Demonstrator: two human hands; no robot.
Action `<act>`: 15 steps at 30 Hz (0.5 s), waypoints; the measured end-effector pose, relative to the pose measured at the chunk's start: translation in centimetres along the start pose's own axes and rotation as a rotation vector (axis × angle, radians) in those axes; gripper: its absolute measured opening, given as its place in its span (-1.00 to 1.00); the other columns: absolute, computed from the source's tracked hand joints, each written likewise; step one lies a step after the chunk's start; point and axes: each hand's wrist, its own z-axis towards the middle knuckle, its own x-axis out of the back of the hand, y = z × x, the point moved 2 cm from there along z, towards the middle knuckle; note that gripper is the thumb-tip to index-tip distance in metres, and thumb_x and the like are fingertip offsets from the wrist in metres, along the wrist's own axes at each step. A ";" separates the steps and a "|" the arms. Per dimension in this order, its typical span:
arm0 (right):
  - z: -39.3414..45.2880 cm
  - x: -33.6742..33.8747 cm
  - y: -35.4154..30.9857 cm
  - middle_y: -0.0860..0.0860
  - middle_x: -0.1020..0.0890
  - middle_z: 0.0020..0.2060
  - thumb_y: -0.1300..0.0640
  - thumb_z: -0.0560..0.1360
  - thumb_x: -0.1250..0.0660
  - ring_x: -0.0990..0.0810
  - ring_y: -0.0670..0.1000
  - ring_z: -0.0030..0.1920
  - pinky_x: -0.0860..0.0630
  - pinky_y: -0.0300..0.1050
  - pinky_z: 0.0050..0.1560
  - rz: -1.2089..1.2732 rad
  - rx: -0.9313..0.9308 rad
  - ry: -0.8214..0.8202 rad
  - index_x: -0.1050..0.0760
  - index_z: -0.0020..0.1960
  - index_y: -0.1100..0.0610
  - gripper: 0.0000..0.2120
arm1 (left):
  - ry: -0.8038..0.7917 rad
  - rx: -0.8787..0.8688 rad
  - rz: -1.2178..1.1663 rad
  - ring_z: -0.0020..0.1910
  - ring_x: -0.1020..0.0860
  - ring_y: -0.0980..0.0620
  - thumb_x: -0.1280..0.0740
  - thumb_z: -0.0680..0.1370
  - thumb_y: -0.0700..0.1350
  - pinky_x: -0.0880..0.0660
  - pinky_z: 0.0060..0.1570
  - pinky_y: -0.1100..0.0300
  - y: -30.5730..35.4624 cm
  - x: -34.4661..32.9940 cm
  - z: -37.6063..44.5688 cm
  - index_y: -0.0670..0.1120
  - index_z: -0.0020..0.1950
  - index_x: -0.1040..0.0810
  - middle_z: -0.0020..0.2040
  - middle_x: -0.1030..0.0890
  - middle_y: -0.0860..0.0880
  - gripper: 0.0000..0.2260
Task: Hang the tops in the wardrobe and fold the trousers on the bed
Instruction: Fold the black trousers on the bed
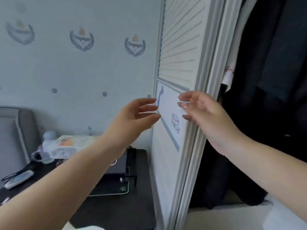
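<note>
The white wardrobe door [181,52] with louvred slats stands ahead, slid to the left, and the wardrobe inside is open on the right. Dark garments [265,80] hang in there, with a white top [230,75] at their left edge. My left hand [134,117] reaches toward the door's left edge with its fingers spread and relaxed, holding nothing. My right hand [197,108] is raised in front of the door's lower panel, fingers loosely bent, holding nothing. No trousers or bed surface show clearly.
A dark bedside table [116,205] stands left of the wardrobe with a black box [119,163], a remote [18,180], a bottle [48,146] and a printed book or box [74,143]. A grey padded headboard [13,133] is at far left. A pale ledge [224,216] lies below the hanging clothes.
</note>
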 end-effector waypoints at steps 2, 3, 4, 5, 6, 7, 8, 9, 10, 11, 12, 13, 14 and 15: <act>-1.4 -4.1 1.7 -0.18 -0.59 0.01 0.18 0.55 -0.28 -0.57 -0.21 0.10 -0.49 -0.06 0.23 0.057 -0.041 -0.081 -0.51 0.01 -0.05 -0.86 | 0.053 0.062 0.049 0.00 -0.63 0.17 -0.45 0.45 -0.16 -0.57 0.04 0.17 -2.0 3.4 -2.6 0.12 0.11 -0.56 -0.02 -0.67 0.15 -0.71; -1.9 -5.8 2.4 -0.18 -0.58 -0.01 0.20 0.56 -0.27 -0.58 -0.23 0.08 -0.49 -0.07 0.23 0.081 -0.058 -0.112 -0.51 0.00 -0.04 -0.85 | 0.075 0.090 0.055 -0.01 -0.63 0.18 -0.43 0.48 -0.19 -0.57 0.04 0.18 -2.7 4.8 -3.6 0.12 0.11 -0.55 -0.03 -0.66 0.16 -0.72; -2.4 -7.8 3.2 -0.18 -0.58 -0.02 0.21 0.56 -0.27 -0.58 -0.24 0.05 -0.49 -0.09 0.23 0.109 -0.088 -0.147 -0.51 0.00 -0.03 -0.85 | 0.112 0.127 0.062 -0.03 -0.63 0.19 -0.41 0.50 -0.20 -0.57 0.02 0.20 -3.5 6.6 -4.9 0.12 0.11 -0.54 -0.03 -0.65 0.16 -0.72; -2.9 -9.7 4.0 -0.20 -0.59 -0.05 0.21 0.56 -0.27 -0.58 -0.25 0.04 -0.48 -0.10 0.22 0.134 -0.124 -0.175 -0.51 0.00 -0.03 -0.85 | 0.150 0.159 0.071 -0.03 -0.63 0.20 -0.40 0.50 -0.21 -0.57 -0.01 0.22 -4.3 8.4 -6.3 0.12 0.12 -0.53 -0.02 -0.64 0.15 -0.72; -3.4 -11.3 4.7 -0.22 -0.59 -0.07 0.21 0.55 -0.28 -0.58 -0.25 0.03 -0.49 -0.13 0.19 0.153 -0.155 -0.194 -0.52 0.00 -0.02 -0.85 | 0.181 0.185 0.078 -0.04 -0.63 0.20 -0.42 0.49 -0.20 -0.57 -0.04 0.23 -4.9 9.9 -7.5 0.11 0.12 -0.52 -0.02 -0.64 0.14 -0.71; -3.9 -13.2 5.4 -0.25 -0.59 -0.11 0.22 0.55 -0.28 -0.57 -0.26 0.01 -0.50 -0.16 0.14 0.172 -0.183 -0.217 -0.52 -0.01 -0.01 -0.86 | 0.216 0.214 0.084 -0.05 -0.63 0.21 -0.45 0.46 -0.17 -0.57 -0.07 0.25 -5.5 11.5 -8.9 0.11 0.12 -0.52 -0.02 -0.64 0.14 -0.70; -4.4 -15.4 5.9 -0.26 -0.59 -0.14 0.22 0.55 -0.28 -0.57 -0.26 -0.02 -0.52 -0.19 0.10 0.194 -0.211 -0.245 -0.52 -0.01 0.00 -0.86 | 0.256 0.249 0.094 -0.06 -0.63 0.22 -0.45 0.42 -0.11 -0.58 -0.07 0.26 -6.2 13.3 -10.6 0.12 0.12 -0.52 -0.04 -0.65 0.15 -0.68; -4.9 -17.2 6.4 -0.25 -0.59 -0.14 0.23 0.55 -0.28 -0.56 -0.27 -0.05 -0.52 -0.20 0.09 0.212 -0.236 -0.267 -0.52 -0.01 0.00 -0.86 | 0.293 0.287 0.099 -0.05 -0.63 0.22 -0.43 0.38 -0.06 -0.58 -0.05 0.24 -6.8 14.9 -12.1 0.13 0.11 -0.52 -0.06 -0.66 0.18 -0.68; -5.4 -19.1 6.8 -0.24 -0.59 -0.13 0.23 0.55 -0.28 -0.56 -0.29 -0.06 -0.52 -0.18 0.11 0.223 -0.256 -0.294 -0.52 -0.01 0.00 -0.86 | 0.332 0.324 0.099 -0.04 -0.63 0.20 -0.42 0.36 -0.04 -0.57 -0.01 0.20 -7.3 16.3 -13.7 0.15 0.10 -0.54 -0.07 -0.66 0.20 -0.67; -5.8 -21.0 7.1 -0.23 -0.59 -0.12 0.23 0.55 -0.28 -0.56 -0.31 -0.07 -0.51 -0.16 0.15 0.226 -0.267 -0.329 -0.52 0.01 0.00 -0.85 | 0.371 0.357 0.096 -0.02 -0.63 0.18 -0.42 0.35 -0.03 -0.57 0.01 0.17 -7.8 17.9 -15.3 0.18 0.08 -0.55 -0.07 -0.66 0.20 -0.68; -6.2 -23.2 7.3 -0.22 -0.59 -0.09 0.23 0.55 -0.28 -0.56 -0.32 -0.07 -0.50 -0.13 0.19 0.224 -0.271 -0.377 -0.52 0.02 0.00 -0.85 | 0.407 0.385 0.098 0.00 -0.63 0.17 -0.43 0.36 -0.03 -0.57 0.01 0.16 -8.2 19.6 -17.0 0.22 0.05 -0.57 -0.06 -0.67 0.19 -0.70; -6.6 -25.2 7.3 -0.20 -0.59 -0.05 0.22 0.55 -0.28 -0.56 -0.33 -0.05 -0.49 -0.11 0.21 0.222 -0.272 -0.426 -0.52 0.03 0.00 -0.85 | 0.434 0.405 0.100 0.02 -0.63 0.16 -0.44 0.38 -0.04 -0.56 0.00 0.18 -8.5 21.1 -18.6 0.26 0.02 -0.58 -0.04 -0.67 0.18 -0.73; -7.0 -27.3 7.2 -0.18 -0.59 -0.01 0.21 0.55 -0.29 -0.57 -0.32 -0.03 -0.49 -0.10 0.22 0.221 -0.271 -0.477 -0.51 0.05 -0.01 -0.85 | 0.466 0.422 0.099 0.03 -0.63 0.16 -0.44 0.41 -0.05 -0.56 -0.02 0.20 -8.7 22.6 -20.1 0.27 -0.01 -0.59 -0.02 -0.67 0.18 -0.75; -7.4 -29.7 7.0 -0.17 -0.59 0.02 0.19 0.55 -0.29 -0.57 -0.31 0.00 -0.50 -0.11 0.20 0.224 -0.270 -0.528 -0.51 0.06 -0.02 -0.85 | 0.508 0.436 0.098 0.02 -0.63 0.16 -0.44 0.42 -0.06 -0.56 -0.02 0.19 -8.6 24.4 -21.8 0.27 -0.02 -0.59 -0.02 -0.67 0.17 -0.75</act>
